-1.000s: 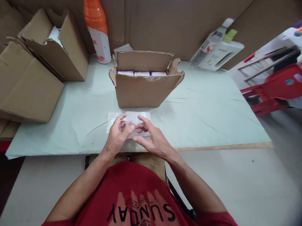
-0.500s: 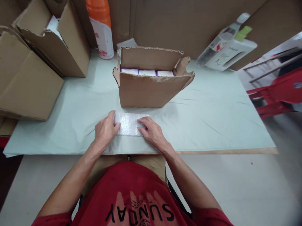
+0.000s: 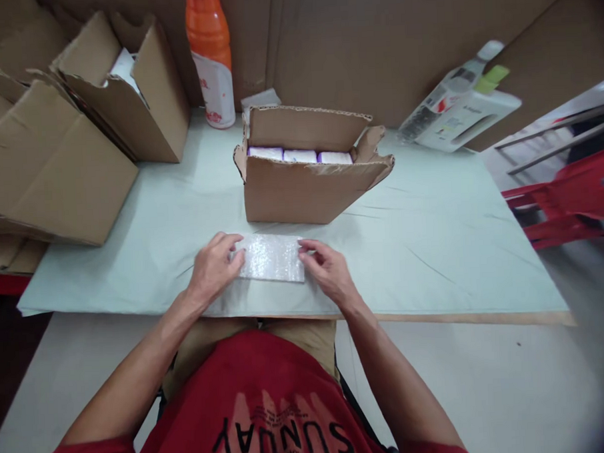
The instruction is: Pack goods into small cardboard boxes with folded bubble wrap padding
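Observation:
A flat, clear bubble-wrap packet [image 3: 271, 258] lies in front of me near the table's front edge; what is inside it cannot be made out. My left hand [image 3: 216, 267] holds its left end, thumb and fingers curled at the edge. At the right end, my right hand [image 3: 328, 269] has thumb and bent fingers closed at the packet's edge. Just beyond the packet stands an open cardboard box [image 3: 290, 193]. Inside it, a row of white packs with purple edges [image 3: 299, 157] shows at the top.
Larger open cartons [image 3: 54, 164] crowd the left side of the table [image 3: 433, 241]. An orange-topped bottle [image 3: 212, 63] stands at the back. A clear bottle [image 3: 444, 93] and a white jug [image 3: 470, 119] lean at the back right. A red chair [image 3: 581, 191] is beyond the right edge.
My right hand has slid outward from the packet's top to its right edge. More of the packet's surface shows now. The whole view has shifted slightly.

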The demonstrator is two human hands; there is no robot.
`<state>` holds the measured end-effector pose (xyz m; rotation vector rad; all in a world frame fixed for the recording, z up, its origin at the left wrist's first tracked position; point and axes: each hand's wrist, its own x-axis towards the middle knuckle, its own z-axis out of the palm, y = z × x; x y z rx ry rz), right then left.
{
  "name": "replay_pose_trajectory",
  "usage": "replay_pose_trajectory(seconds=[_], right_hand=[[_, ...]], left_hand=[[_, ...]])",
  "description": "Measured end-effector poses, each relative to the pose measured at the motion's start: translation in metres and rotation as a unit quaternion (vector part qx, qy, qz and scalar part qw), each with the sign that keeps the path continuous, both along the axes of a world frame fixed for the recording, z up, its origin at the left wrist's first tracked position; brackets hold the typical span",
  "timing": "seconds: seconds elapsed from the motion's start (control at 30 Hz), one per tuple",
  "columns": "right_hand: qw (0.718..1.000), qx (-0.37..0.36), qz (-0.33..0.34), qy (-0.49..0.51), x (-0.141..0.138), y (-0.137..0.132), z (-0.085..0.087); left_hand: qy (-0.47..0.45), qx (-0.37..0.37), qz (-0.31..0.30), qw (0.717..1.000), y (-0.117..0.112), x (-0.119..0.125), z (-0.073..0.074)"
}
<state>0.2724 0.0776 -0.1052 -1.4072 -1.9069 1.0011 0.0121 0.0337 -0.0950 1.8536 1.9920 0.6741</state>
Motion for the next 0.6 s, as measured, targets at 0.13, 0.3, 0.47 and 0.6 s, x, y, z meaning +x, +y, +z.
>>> replay_pose_trajectory(seconds=[0.13, 0.3, 0.47, 0.6], right_hand=[[0.989, -0.006, -0.073, -0.13, 0.01, 0.004, 0.006], [0.967, 0.03, -0.041, -0.251, -0.016, 0.004, 0.005], [0.988, 0.007, -0.063, -0.144, -0.02, -0.003, -0.004], [0.998, -0.02, -0.043, -0.036, -0.007, -0.012, -0.003]], left_hand=[[0.064, -0.007, 0.117, 0.991, -0.008, -0.014, 0.004], [0.105, -0.068, 0.107, 0.986, -0.004, 0.002, -0.005], [0.022, -0.018, 0.096, 0.995, -0.008, 0.014, -0.01], [-0.036, -0.015, 0.094, 0.995, -0.022, 0.015, -0.012]])
